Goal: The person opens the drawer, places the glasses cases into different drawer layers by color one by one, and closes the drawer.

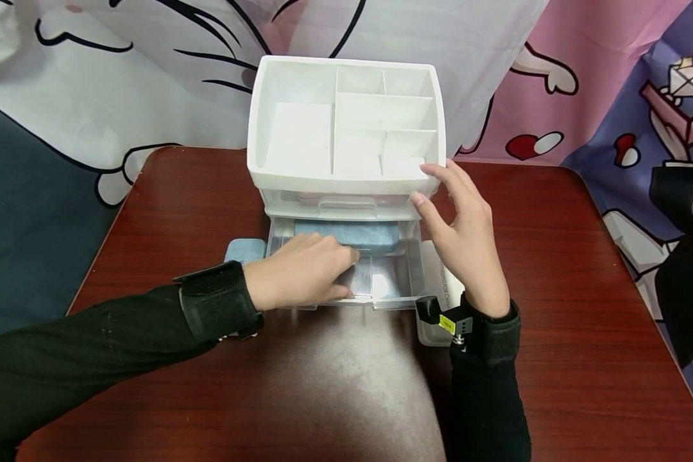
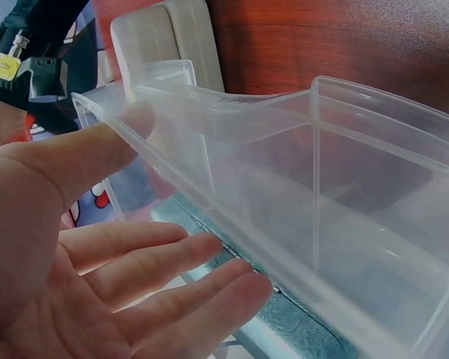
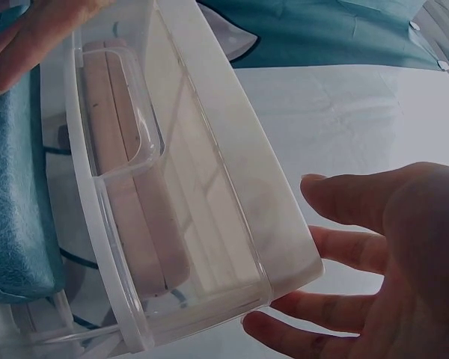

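Clear drawer (image 1: 404,273) is pulled out under white cabinet (image 1: 346,184), blue case (image 1: 346,234) at its back. L hand (image 1: 300,271), fingers loosely straight, is over it w/o grip; thumb contact unclear. R hand (image 1: 466,224), spread wide, holds nothing at cabinet's corner, prob. to steady it. Pale case (image 1: 435,273) is partly hidden by R arm.

At your right, a pale case (image 1: 439,285) bore one line of small dark capitals running lengthwise along it. You could make out "FOR CHIN"; the letters before it were too blurred to read for certain. On your right wrist's camera mount (image 1: 464,326) sat a yellow label (image 1: 447,324), its dark marks too small to read.
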A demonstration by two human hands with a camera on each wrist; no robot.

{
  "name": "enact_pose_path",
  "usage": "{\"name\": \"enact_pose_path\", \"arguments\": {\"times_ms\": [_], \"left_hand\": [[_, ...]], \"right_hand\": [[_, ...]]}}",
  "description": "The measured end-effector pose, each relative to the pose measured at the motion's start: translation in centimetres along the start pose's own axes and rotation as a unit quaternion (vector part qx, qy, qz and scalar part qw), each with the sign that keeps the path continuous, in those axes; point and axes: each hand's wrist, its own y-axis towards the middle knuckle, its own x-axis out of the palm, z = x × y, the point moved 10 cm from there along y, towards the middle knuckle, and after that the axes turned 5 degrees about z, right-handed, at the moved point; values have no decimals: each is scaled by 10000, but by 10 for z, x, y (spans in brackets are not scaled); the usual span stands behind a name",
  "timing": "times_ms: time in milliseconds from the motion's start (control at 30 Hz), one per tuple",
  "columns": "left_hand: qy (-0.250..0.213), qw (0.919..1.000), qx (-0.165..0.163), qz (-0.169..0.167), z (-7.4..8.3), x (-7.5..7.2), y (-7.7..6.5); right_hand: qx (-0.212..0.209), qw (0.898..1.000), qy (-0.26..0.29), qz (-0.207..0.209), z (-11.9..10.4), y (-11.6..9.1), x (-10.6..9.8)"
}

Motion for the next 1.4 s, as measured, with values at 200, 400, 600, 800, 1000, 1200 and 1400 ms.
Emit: {"name": "enact_pose_path", "arguments": {"times_ms": [200,400,600,800,1000,1200,1400], "left_hand": [[44,10000,44,-32,2,1,0],[54,9999,28,-125,1,3,1],[146,9997,41,-199,1,4,1],[189,9993,55,-316,2,7,1],[167,9988,3,-455,2,7,1],[148,9982,-74,-569,2,8,0],[28,9990,-84,-440,1,7,0]], "right_hand": [[-6,10000,-10,10,0,0,0],[-8,10000,-19,14,0,0,0],[-33,10000,-6,23,-1,0,0],[-36,10000,10,25,-1,0,0],[-41,10000,1,31,-1,1,0],[-46,10000,0,34,-1,0,0],[-28,10000,1,23,-1,0,0]]}}
